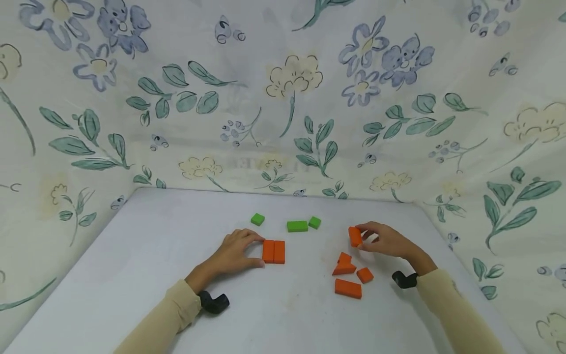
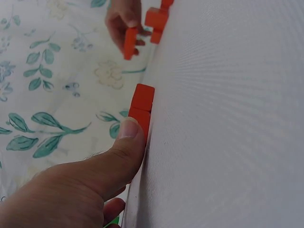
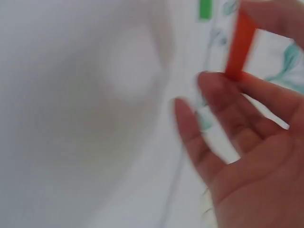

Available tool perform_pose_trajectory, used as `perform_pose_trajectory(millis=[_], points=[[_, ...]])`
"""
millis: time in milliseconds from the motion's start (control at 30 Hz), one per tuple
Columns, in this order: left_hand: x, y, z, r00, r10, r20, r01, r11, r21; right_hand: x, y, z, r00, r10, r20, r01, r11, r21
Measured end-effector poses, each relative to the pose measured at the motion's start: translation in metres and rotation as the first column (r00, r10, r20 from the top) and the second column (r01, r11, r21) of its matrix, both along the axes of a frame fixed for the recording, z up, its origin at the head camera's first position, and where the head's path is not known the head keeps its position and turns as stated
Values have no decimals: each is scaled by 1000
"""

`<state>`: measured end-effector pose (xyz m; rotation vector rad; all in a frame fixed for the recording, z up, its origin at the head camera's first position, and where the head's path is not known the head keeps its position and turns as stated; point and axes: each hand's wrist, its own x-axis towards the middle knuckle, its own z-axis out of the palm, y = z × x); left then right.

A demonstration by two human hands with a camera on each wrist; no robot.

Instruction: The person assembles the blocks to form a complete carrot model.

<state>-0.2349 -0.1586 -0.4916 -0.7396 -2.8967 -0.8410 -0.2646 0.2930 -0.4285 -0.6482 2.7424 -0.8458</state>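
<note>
Two orange rectangular blocks [image 1: 279, 251] lie side by side on the table, their long sides touching. My left hand [image 1: 234, 253] pinches the nearer-left block [image 1: 268, 251] at its ends, thumb at the front and a finger at the back. In the left wrist view the thumb [image 2: 128, 130] presses on that block's end. Off to the right, my right hand [image 1: 384, 240] pinches another orange block [image 1: 355, 236] between thumb and fingers, held above the table. The right wrist view shows this block [image 3: 241, 45], blurred, with the other fingers spread.
In front of the right hand lie an orange triangular block [image 1: 344, 268], a partly hidden orange block [image 1: 345, 257], a small orange block [image 1: 365, 275] and a longer orange block [image 1: 348, 288]. Green blocks [image 1: 297, 226] stand toward the back. Flowered cloth [image 1: 247, 123] surrounds the white table [image 1: 283, 314].
</note>
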Motion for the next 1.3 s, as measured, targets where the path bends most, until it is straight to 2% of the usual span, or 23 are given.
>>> perform_pose_trajectory(millis=[100, 200, 267, 333, 433, 500, 600, 800, 1000, 1300], points=[[0, -2, -1, 1000, 4, 3, -4, 1000, -10, 12, -24, 7, 996, 40, -77, -47, 994, -98], [-2, -3, 0, 1000, 4, -4, -5, 1000, -19, 26, -58, 13, 978, 94, -187, -126, 978, -168], [-5, -3, 1, 1000, 4, -6, -4, 1000, -17, 33, -82, 16, 962, 119, -244, -166, 969, -183], [-9, -1, 2, 1000, -2, -3, 2, 1000, -9, 36, -104, 16, 954, 139, -266, -185, 970, -159], [-12, 3, 1, 1000, -7, 2, 7, 1000, -4, 38, -130, 12, 969, 130, -211, -151, 985, -87], [-13, 4, 0, 1000, -6, 3, 6, 1000, -4, 36, -142, 5, 980, 116, -164, -122, 992, -28], [-12, 4, 0, 1000, 6, 4, -6, 1000, -18, 33, -154, -8, 989, 97, -111, -97, 995, 10], [-8, 3, 1, 1000, -1, 13, 1, 1000, -26, 30, -161, -26, 986, 115, -120, -113, 993, 23], [-4, 2, 2, 1000, -8, -2, 8, 1000, -14, 30, -163, -28, 981, 145, -128, -142, 989, 31], [-2, 4, 0, 1000, 8, -3, -8, 1000, -3, 29, -162, -30, 981, 148, -125, -140, 988, 72]])
